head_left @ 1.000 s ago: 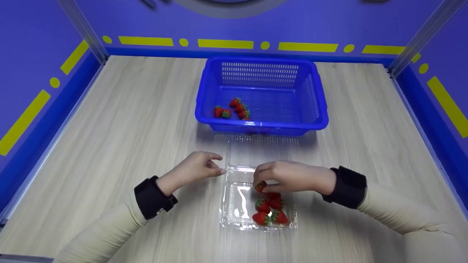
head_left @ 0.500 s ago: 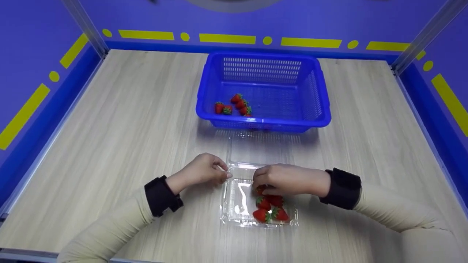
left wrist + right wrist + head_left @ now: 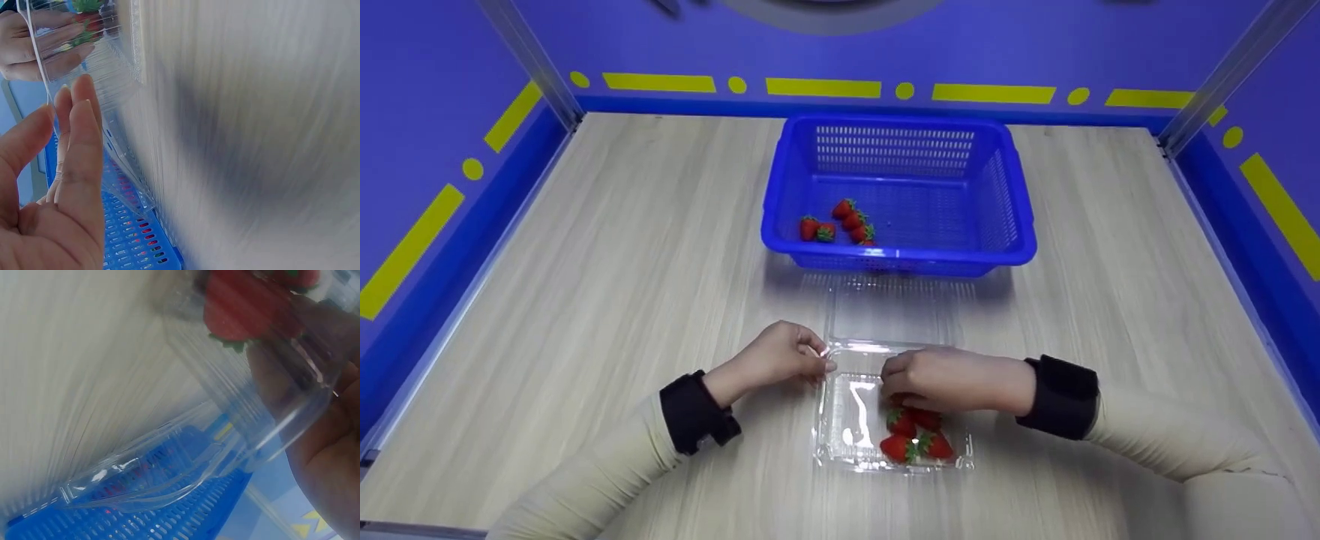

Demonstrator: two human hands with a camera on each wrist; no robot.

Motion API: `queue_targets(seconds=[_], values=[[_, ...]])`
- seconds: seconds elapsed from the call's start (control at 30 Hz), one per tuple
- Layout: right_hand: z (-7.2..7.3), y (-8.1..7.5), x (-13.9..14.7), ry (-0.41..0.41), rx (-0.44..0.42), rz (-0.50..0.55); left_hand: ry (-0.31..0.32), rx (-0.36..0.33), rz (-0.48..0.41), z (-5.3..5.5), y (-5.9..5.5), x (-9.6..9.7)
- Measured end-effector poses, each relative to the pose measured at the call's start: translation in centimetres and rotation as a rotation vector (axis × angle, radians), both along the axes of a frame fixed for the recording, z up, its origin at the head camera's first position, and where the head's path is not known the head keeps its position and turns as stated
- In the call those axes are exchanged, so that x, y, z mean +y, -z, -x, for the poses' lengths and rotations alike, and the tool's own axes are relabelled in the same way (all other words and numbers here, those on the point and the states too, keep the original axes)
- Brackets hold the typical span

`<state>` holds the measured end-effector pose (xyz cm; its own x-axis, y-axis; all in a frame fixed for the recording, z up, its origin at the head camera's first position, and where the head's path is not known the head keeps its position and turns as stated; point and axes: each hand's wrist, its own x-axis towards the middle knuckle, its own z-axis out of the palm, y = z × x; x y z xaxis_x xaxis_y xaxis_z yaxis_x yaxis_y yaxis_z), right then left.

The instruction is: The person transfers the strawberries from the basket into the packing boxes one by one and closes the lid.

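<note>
A clear plastic clamshell box (image 3: 840, 442) lies on the table with its lid (image 3: 885, 311) folded open toward the basket. Several red strawberries (image 3: 898, 448) with green leaves sit in the box's right half. My left hand (image 3: 780, 356) pinches the box's rim near the upper left corner; in the left wrist view the rim runs between thumb and fingers (image 3: 81, 140). Reaching down into the box, my right hand (image 3: 937, 379) holds a strawberry, mostly hidden under its curled fingers. Through the clear wall, the right wrist view shows a strawberry (image 3: 242, 309) by the fingers.
Behind the box stands a blue slotted basket (image 3: 900, 255), with several strawberries (image 3: 851, 219) in its left front part. The box's lid reaches up to the basket's front. Blue panels (image 3: 825, 60) with yellow marks enclose the wooden table (image 3: 660, 225) at back and sides.
My left hand has moved right to the box's rim and closed its fingers there. My right hand has lowered slightly into the box with the strawberry, over the others.
</note>
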<state>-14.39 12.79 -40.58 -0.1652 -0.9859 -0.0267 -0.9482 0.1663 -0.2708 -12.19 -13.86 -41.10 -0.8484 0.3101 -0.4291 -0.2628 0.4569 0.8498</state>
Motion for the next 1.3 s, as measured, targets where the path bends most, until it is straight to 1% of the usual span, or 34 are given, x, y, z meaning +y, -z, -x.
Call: queue_targets(seconds=[0.13,0.37,0.5,0.63,0.73,0.83,0.93,1.03,1.13,1.23,1.3], values=[[-0.1,0.1,0.1,0.013,0.029,-0.010,-0.011,-0.011,0.001,0.1,0.1,0.0],[-0.5,0.4,0.0,0.035,0.090,-0.039,-0.002,-0.005,-0.024,-0.1,0.3,-0.1],[-0.5,0.6,-0.2,0.032,0.116,-0.041,0.002,0.000,-0.031,-0.1,0.3,-0.2],[-0.6,0.7,-0.3,0.026,0.152,-0.024,0.029,0.035,-0.001,-0.2,0.3,-0.3],[-0.7,0.6,-0.3,0.024,0.169,-0.025,0.068,0.082,0.027,-0.3,0.4,-0.4],[-0.8,0.4,-0.2,0.025,0.165,-0.039,0.106,0.138,0.059,-0.5,0.4,-0.4],[-0.9,0.2,-0.1,0.026,0.181,-0.047,0.123,0.171,0.104,-0.7,0.2,-0.4],[-1.1,0.0,0.1,0.036,0.200,-0.044,0.140,0.190,0.153,-0.8,-0.3,-0.6],[-1.2,-0.5,0.2,0.054,0.204,-0.052,0.174,0.220,0.216,-0.5,-1.1,-1.0],[-1.4,-1.3,0.3,0.064,0.192,-0.054,0.210,0.267,0.263,0.0,-2.5,-1.7],[-1.3,-2.0,0.4,0.068,0.168,-0.055,0.215,0.300,0.279,0.5,-3.6,-2.1]])
